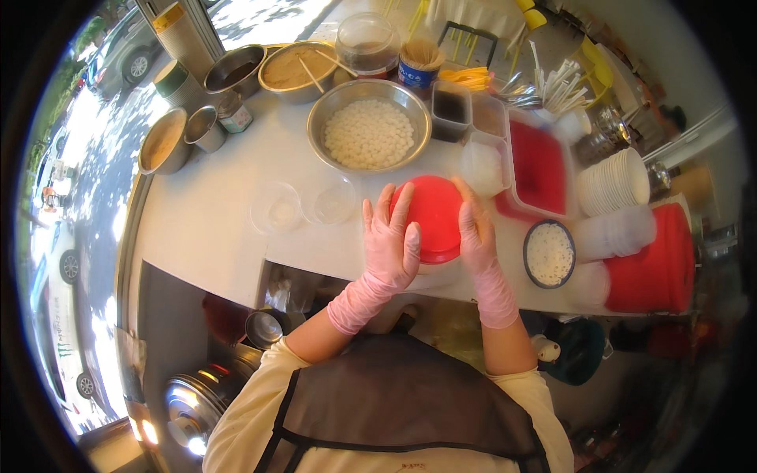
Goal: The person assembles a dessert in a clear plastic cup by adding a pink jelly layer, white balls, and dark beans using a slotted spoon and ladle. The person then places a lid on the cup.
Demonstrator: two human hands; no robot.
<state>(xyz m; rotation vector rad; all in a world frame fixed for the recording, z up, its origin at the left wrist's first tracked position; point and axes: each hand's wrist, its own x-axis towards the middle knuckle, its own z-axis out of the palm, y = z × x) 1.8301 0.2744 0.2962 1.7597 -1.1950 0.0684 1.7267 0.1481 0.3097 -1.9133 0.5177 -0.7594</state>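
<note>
Both my hands wear thin pink gloves and flank a round red plastic lid (434, 219). My left hand (391, 239) lies along its left side, fingers spread over the rim. From the right, my right hand (478, 230) grips the edge with its fingers at the far side. What sits under the lid is mostly hidden by it and the hands. Just beyond stands a wide steel bowl (319, 151) of small white balls (369, 133). Two clear plastic cups or lids, one here (275, 208) and one here (329, 200), rest left of my left hand.
Along the back are a steel bowl of brown powder (298, 68), a blue tub of wooden sticks (420, 65) and a dark-filled container (449, 109). To the right stand a red-filled plastic box (538, 165), a speckled white bowl (550, 254) and stacked paper cups (615, 183).
</note>
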